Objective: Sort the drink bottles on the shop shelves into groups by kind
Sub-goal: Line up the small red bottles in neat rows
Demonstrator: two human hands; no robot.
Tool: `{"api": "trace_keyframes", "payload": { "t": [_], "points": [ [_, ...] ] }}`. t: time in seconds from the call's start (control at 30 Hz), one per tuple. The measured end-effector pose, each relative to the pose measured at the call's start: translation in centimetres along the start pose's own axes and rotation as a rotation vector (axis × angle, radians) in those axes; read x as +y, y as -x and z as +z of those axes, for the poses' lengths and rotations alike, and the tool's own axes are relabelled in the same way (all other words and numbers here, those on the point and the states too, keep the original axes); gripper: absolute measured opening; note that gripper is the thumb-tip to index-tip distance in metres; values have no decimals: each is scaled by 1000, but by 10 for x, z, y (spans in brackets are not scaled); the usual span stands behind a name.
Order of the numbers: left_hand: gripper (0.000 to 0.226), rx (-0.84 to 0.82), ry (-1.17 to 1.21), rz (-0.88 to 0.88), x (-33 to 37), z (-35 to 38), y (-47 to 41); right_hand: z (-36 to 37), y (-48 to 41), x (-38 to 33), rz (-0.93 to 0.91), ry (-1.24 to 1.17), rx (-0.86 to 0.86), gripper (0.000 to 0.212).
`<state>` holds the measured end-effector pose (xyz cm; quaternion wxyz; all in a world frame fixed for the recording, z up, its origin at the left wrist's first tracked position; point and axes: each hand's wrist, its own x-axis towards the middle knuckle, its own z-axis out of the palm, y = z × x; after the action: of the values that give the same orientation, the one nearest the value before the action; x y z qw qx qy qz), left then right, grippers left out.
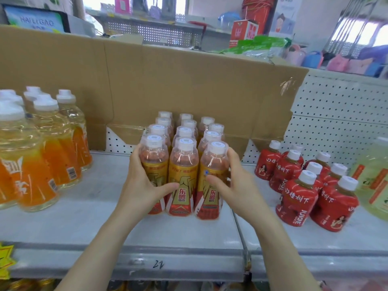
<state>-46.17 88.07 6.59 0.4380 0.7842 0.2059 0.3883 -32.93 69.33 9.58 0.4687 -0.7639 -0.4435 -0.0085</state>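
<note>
**Grip.** The left grip (142,181), the person's left hand, is closed round the left front bottle (154,162). Its fingers wrap the outer side and the thumb lies across the label toward the middle bottle. The right grip (233,185) mirrors it on the right front bottle (214,164), with fingers curled over the outer shoulder and the thumb pressed on the label face. Neither hand holds anything else.

**Reason for hold.** The two hands bracket the front row of three from either side. This reads as squaring or closing up that row against the rows behind, not as taking one bottle out. The bases appear seated, and a lift cannot be confirmed.

**Pose.** Both forearms enter from the lower edge of the frame and converge on the centre. The wrists are roughly level and the palms face one another.

**Task items.** The gold-label bottles (184,141) stand upright at centre frame, three columns wide and several deep. They rest on the grey shelf (189,229) and are backed by a cardboard sheet (189,80).

- The orange-label bottles (48,148) form their own group at left of frame, well apart.
- The red-label juice bottles (298,196) are grouped at right, also apart.
- A pale jug (375,177) sits at the far right edge, partly cut off.

**Judgement.** The kinds appear already separated, and the centre group looks to be under final alignment. Uneven side pressure could tip these narrow, close-packed bottles.
</note>
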Motion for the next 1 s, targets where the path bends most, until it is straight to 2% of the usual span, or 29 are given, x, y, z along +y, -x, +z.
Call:
{"api": "trace_keyframes", "payload": {
  "t": [0.17,0.27,0.33,0.4,0.47,0.57,0.63,0.67,0.73,0.77,0.87,1.0],
  "points": [
    [122,22,16,21,-7,3,-1,-18,-8,-11,87,-73,-46,62],
    [127,-3,37,18,-11,0,-3,-33,-45,3,210,-77,91,61],
    [127,-27,58,16,-12,0,-3,-30,-72,12,372,-142,-1,67],
    [126,-37,74,21,-12,0,-3,-20,-87,25,478,-361,-110,64],
    [126,-28,83,27,-12,0,-3,-13,-88,29,504,-499,-164,59],
    [128,-34,92,30,-14,1,-3,-10,-87,34,517,-522,-132,58],
    [129,-44,94,35,-16,-1,-2,-9,-82,31,485,-482,-14,57],
    [130,-46,94,42,-16,-2,-1,-8,-74,30,406,-433,72,54],
    [131,-37,86,54,-16,-2,2,-3,-44,19,146,-239,263,50],
    [131,-31,79,58,-17,0,3,1,-27,12,43,-136,298,51],
    [133,-5,57,66,-18,4,6,21,1,5,-64,120,249,67],
    [131,-1,42,74,-17,4,4,40,-1,6,-48,146,295,70]
  ]
}}
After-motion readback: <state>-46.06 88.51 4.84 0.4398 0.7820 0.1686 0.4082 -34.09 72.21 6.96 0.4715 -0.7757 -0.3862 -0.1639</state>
